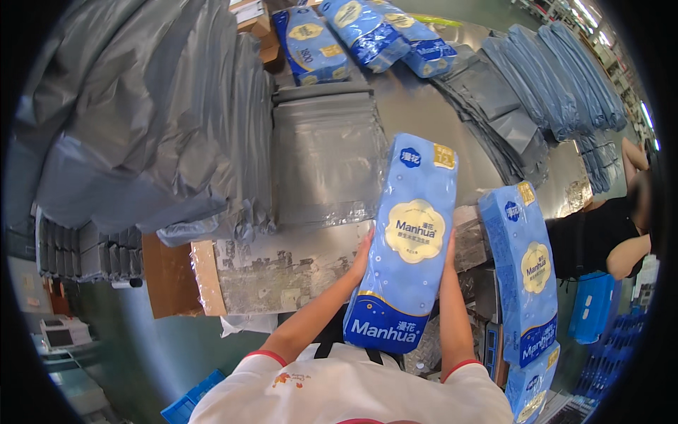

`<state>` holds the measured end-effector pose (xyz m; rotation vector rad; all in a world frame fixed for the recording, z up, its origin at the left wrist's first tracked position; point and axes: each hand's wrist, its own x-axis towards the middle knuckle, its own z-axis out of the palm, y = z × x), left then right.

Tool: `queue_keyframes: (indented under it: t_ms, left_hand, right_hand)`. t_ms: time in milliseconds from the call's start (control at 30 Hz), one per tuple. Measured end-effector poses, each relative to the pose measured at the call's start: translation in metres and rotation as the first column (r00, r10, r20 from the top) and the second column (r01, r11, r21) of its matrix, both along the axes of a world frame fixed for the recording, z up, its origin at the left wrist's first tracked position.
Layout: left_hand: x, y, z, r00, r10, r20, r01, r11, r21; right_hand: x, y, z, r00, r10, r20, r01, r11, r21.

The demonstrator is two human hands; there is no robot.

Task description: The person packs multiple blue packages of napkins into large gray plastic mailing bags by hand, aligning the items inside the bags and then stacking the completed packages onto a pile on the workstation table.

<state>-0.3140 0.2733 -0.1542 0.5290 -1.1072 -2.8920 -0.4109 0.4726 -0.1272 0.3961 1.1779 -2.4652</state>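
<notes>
A long light-blue pack of toilet paper (406, 297), with a cream label and a dark-blue end, is upright in front of my chest. My left hand (364, 253) grips its left side and my right hand (450, 256) its right side. Both hands are closed against the pack, their fingers partly hidden behind it. Just beyond lies a flat stack of grey plastic mailing bags (321, 155) on the metal table (417, 106). To the right of my right hand stands another light-blue toilet paper pack (519, 275), with one more pack (531, 385) below it.
Tall heaps of grey bags (155, 113) crowd the left. Several toilet paper packs (364, 35) lie at the far edge. More grey bags (494, 106) and bluish wrapped bundles (558, 78) are at the right. A person in black (597, 237) is beside the table, near a blue crate (593, 307).
</notes>
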Motion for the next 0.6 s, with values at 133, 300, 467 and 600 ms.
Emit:
queue_keyframes:
  t_ms: [133,300,467,600]
  left_hand:
    - [0.029,-0.031,0.029,0.971,-0.235,0.032,0.226,0.878,-0.422]
    - [0.102,-0.078,0.045,0.970,-0.131,0.204,0.140,0.990,-0.030]
    - [0.206,-0.099,-0.003,0.910,-0.008,0.414,0.095,0.977,-0.191]
    - [0.227,-0.143,0.014,0.824,-0.035,0.565,0.342,0.827,-0.447]
  right_hand:
    - [0.036,-0.003,-0.002,0.994,0.110,-0.015,-0.111,0.976,-0.189]
    - [0.072,-0.050,-0.018,0.968,0.079,-0.239,-0.009,0.959,0.283]
    - [0.131,-0.093,-0.014,0.884,0.381,-0.269,-0.253,0.876,0.410]
    - [0.130,-0.072,-0.016,0.619,0.707,-0.343,-0.077,0.490,0.869]
